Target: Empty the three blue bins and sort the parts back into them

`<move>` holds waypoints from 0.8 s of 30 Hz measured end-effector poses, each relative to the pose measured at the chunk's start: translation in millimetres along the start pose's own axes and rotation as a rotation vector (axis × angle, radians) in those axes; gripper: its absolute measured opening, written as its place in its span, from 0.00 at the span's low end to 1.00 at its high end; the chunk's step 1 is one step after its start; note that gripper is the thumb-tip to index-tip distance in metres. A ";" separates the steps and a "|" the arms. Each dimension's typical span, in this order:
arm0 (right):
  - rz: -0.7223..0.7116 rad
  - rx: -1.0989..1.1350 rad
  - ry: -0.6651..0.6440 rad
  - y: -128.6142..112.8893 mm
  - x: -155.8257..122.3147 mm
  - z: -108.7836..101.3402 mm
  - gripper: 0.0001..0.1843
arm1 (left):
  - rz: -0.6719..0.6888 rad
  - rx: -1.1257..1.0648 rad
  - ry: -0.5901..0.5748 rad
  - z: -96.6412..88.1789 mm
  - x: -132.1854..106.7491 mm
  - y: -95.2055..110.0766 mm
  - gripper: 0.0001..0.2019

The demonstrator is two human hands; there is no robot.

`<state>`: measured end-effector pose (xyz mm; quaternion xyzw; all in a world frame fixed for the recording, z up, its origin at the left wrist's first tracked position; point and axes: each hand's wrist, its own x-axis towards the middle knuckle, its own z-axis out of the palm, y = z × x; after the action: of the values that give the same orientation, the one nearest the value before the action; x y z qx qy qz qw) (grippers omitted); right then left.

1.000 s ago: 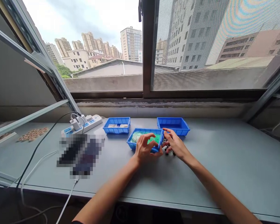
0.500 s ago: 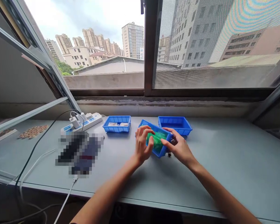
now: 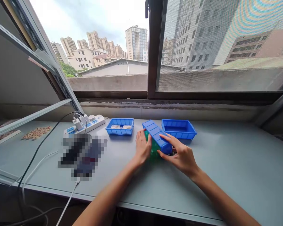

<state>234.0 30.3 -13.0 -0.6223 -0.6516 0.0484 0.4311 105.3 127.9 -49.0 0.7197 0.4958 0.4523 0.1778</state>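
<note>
A small blue plastic bin (image 3: pixel 155 132) is tipped on its side above the table, its ribbed outer wall facing me. My right hand (image 3: pixel 182 152) grips the bin's right end, thumb below and fingers over the wall. Shiny green see-through plastic (image 3: pixel 154 151) shows under the bin's lower edge; its exact kind is unclear. My left hand (image 3: pixel 142 146) is curved against the left side of this green plastic, fingers close together and partly hidden. Small dark and light pieces (image 3: pixel 173 152) show behind the bin near my right fingers, too covered to name.
Behind stand a blue bin with pale packets (image 3: pixel 119 132) and another blue bin (image 3: pixel 179 135). To the left are a power strip (image 3: pixel 97 121), cables, blurred-out dark items (image 3: pixel 89 158) and small wooden pieces (image 3: pixel 36 133). The window wall (image 3: pixel 113 110) bounds the table's back.
The held bin has turned over from facing up to lying on its side, so its outer wall shows. My left hand has moved from over its opening to the green plastic's left side.
</note>
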 end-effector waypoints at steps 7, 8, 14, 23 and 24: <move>-0.043 -0.038 0.060 0.4 0.3 -5.1 0.22 | -0.012 0.129 -0.040 -5.0 4.1 1.2 0.08; -0.048 -0.042 0.072 0.3 0.6 -5.8 0.22 | -0.013 0.136 -0.046 -6.0 4.3 1.9 0.07; -0.044 -0.079 0.191 2.0 2.7 -6.2 0.21 | 0.037 0.144 -0.011 -8.8 5.9 1.7 0.03; -0.077 -0.063 0.308 -1.2 3.6 -11.3 0.20 | 0.030 0.025 0.089 -12.7 5.8 1.1 0.10; -0.076 -0.065 0.315 -1.5 3.5 -11.3 0.19 | 0.038 0.037 0.087 -12.6 5.3 1.5 0.11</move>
<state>240.5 27.6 -3.3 -0.6109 -0.6002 -0.0870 0.5089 96.2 129.5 -38.8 0.7118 0.4975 0.4773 0.1343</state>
